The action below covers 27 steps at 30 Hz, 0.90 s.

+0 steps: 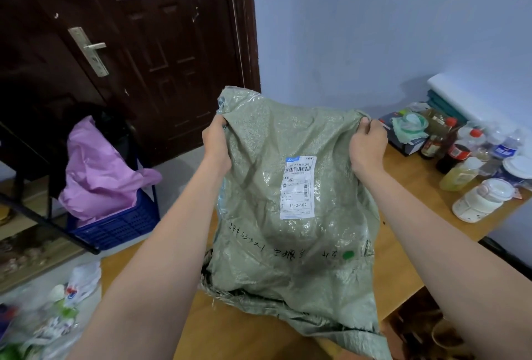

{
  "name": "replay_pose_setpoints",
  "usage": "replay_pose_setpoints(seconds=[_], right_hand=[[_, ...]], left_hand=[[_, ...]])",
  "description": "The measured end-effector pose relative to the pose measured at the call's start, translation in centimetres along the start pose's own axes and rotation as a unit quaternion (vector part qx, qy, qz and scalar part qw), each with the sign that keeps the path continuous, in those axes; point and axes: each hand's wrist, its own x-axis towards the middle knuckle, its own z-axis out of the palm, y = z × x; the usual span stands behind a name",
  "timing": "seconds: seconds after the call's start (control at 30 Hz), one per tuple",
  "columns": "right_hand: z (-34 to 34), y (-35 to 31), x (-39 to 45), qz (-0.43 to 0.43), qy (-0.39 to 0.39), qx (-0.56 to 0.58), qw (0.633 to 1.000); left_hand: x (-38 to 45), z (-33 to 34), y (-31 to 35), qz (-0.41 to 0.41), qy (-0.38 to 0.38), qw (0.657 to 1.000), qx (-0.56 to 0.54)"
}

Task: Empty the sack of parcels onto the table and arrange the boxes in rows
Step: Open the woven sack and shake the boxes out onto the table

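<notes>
Both hands, left (216, 145) and right (367, 145), pinch the soft, crinkly sack's (288, 201) far corners over the counter (403, 259); it looks light, limp.

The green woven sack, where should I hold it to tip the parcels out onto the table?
Grip the green woven sack by its two upper corners, from the sides, as the left hand and right hand do. Its frayed mouth hangs down toward the wooden table, so lifting there should empty it.

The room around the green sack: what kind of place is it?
Probably a lived-in home room, not a depot: a dark wooden door, sauce and oil bottles on the wooden table, a blue crate on the floor.
</notes>
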Motion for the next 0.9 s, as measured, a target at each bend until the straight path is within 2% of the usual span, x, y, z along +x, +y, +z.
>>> replay_pose_setpoints(seconds=[0.23, 0.4, 0.47, 0.6, 0.77, 0.9], right_hand=[[0.2, -1.1, -0.7, -0.069, -0.038, -0.023, 0.997], [0.5, -0.7, -2.6, -0.063, -0.158, -0.075, 0.983], [0.2, -0.8, -3.0, -0.058, -0.198, -0.102, 0.973], [0.3, -0.3, -2.4, -0.082, -0.185, -0.136, 0.97], [0.4, -0.9, -2.3, -0.046, -0.181, -0.072, 0.98], [-0.2, -1.7, -2.1, -0.085, -0.173, -0.066, 0.979]], left_hand=[[-1.2, 0.4, 0.3, -0.006, -0.011, 0.999, 0.034], [-2.0, 0.1, -1.5, 0.003, -0.108, 0.985, 0.134], [-2.3, -0.2, -2.0, 0.012, -0.112, 0.978, 0.176], [-2.2, -0.4, -2.5, 0.029, -0.081, 0.98, 0.178], [-2.8, 0.2, -1.9, 0.055, -0.052, 0.982, 0.173], [-3.2, -0.4, -1.0, 0.083, -0.047, 0.98, 0.175]])
